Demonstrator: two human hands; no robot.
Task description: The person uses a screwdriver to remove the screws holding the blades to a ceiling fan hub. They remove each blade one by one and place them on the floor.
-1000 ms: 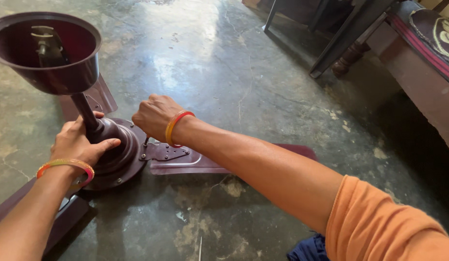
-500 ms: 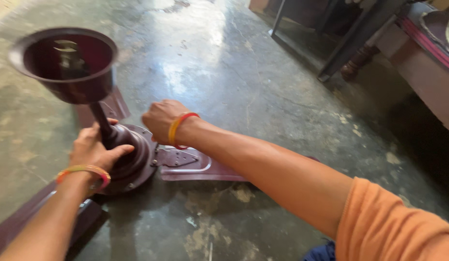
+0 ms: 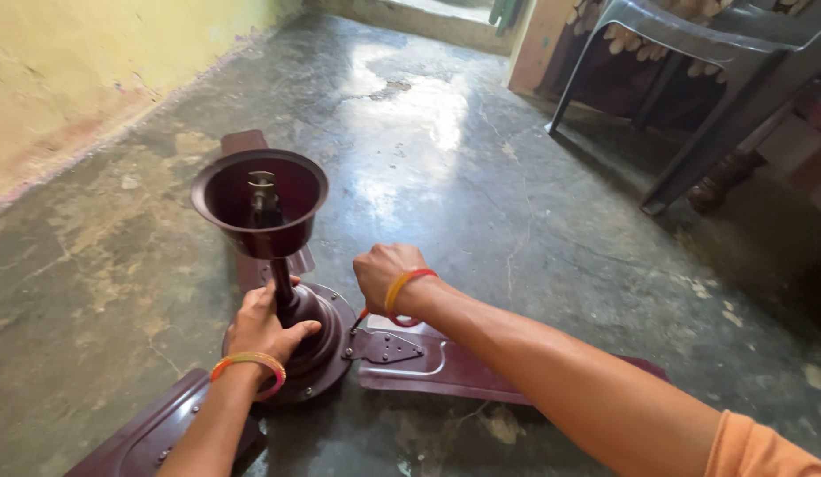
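Concrete floor [image 3: 534, 203]; fan motor [image 3: 318, 349] is gripped by left hand [image 3: 265, 325]; right hand [image 3: 381, 274] fisted on orange-handled tool [image 3: 361, 315] at blade bracket [image 3: 386, 347].

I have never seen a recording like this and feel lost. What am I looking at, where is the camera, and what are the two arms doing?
The camera sits on a person's head and looks down, so the two arms are the person's own. On the concrete floor lies a dark maroon ceiling fan, taken down, its rod pointing up with a cup-shaped cover on top. Flat blades stick out from the round motor. The left hand grips the base of the rod and rests on the motor. The right hand is closed around a thin tool with an orange handle, aimed at the bracket where a blade joins the motor. A grey plastic chair stands behind.
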